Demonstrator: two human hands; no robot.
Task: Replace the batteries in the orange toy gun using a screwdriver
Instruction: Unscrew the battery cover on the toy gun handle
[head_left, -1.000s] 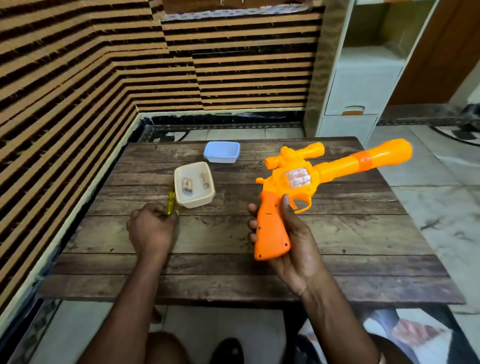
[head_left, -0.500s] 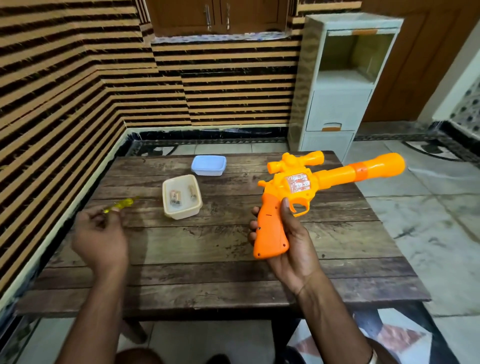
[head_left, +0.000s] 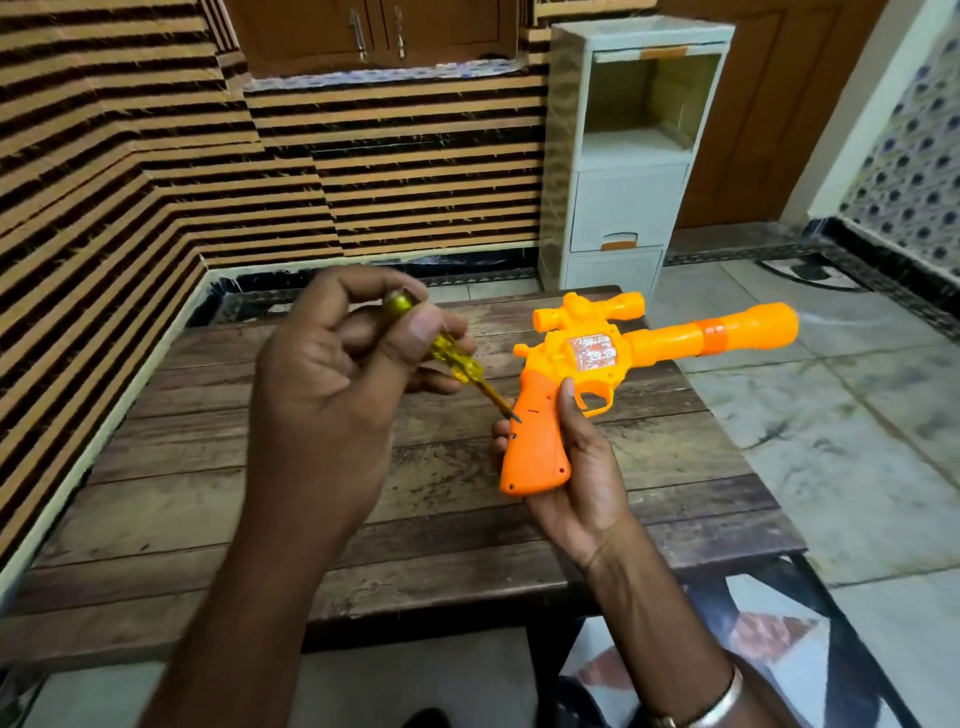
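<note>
striped brown walls (head_left: 104, 171), marble floor (head_left: 857, 441), white drawer cabinet (head_left: 628, 208), plank table (head_left: 208, 493)

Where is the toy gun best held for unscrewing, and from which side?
Grip the toy gun by its handle from underneath, as the right hand does: the flat side with the screw holes faces up, open to the screwdriver, and the long barrel points away.
</note>
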